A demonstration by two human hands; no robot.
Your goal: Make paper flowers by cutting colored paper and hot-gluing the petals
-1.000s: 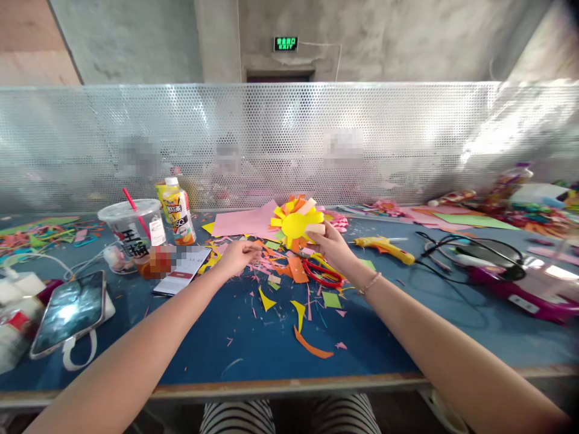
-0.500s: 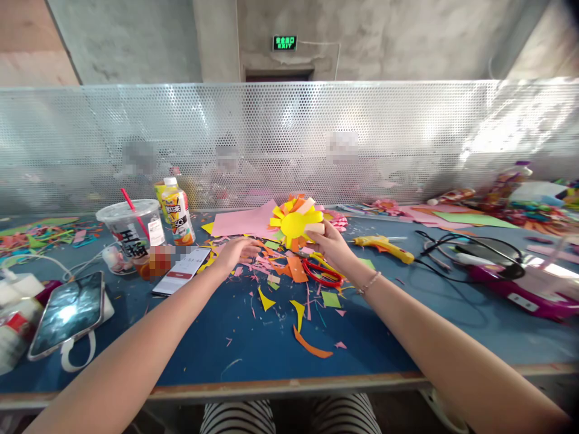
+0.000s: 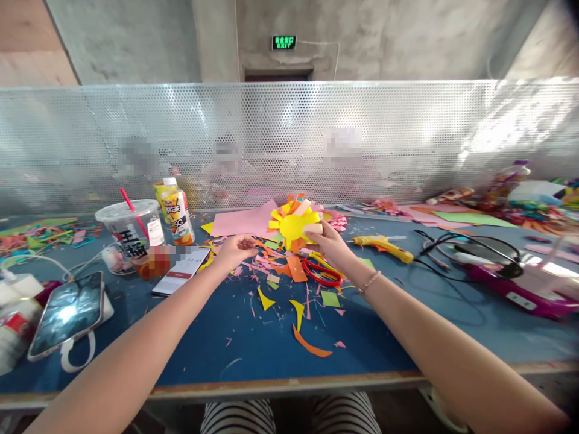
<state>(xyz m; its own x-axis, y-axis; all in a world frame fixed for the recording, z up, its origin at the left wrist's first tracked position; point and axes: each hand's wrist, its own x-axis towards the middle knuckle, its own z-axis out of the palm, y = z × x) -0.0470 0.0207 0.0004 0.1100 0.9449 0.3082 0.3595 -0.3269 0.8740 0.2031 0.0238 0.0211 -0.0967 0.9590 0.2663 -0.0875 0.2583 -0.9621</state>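
My right hand [image 3: 333, 246] grips a paper flower [image 3: 292, 229] by its right side, thumb in front. The flower has a round yellow centre with looped yellow petals, and orange and pink loops show behind it. To its left, apart from it, my left hand [image 3: 236, 249] is over the paper scraps with fingers curled in; whatever they may pinch is too small to make out. Orange, pink, yellow and green paper scraps [image 3: 273, 279] lie below the flower. Red-handled scissors [image 3: 322, 278] rest among them, just under my right hand.
A yellow glue gun [image 3: 384, 247] lies to the right, near black cables and a magenta device [image 3: 525, 292]. Pink paper [image 3: 244, 222] is behind my left hand. On the left stand a large drink cup [image 3: 131, 229], a bottle [image 3: 176, 214] and two phones. A perforated metal screen [image 3: 289, 141] borders the back.
My left hand has drawn back slightly to the left and its fingers have curled in. The flower in my right hand has barely shifted.
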